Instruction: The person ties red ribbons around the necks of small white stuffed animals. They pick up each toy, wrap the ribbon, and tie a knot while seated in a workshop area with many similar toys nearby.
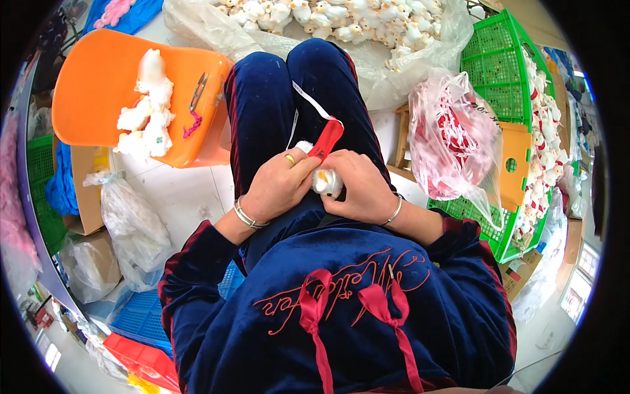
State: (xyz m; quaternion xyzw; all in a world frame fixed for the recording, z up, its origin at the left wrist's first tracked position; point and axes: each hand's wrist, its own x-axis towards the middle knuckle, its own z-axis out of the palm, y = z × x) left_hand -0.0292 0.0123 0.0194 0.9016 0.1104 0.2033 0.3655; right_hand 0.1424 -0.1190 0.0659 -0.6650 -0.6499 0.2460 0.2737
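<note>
Both hands meet above my lap. Between the thumb and fingers of my left hand [279, 184] is a red fabric strip [329, 136], its free end pointing away from me. A narrow white band [315, 104] trails from it over my dark blue trousers. My right hand [359, 186] is closed round a small white plush toy [327, 183] with an orange-yellow patch, and its fingertips reach the red strip. Most of the toy's body is hidden by my fingers. Whether the strip is fastened to the toy, I cannot tell.
At left, an orange chair [98, 85] bears several white plush toys [149, 118] and thread snips [197, 92] with a pink cord. Plastic sheeting [197, 23] ahead holds many toys. At right are a clear bag [453, 131] of red pieces and a green crate [492, 69].
</note>
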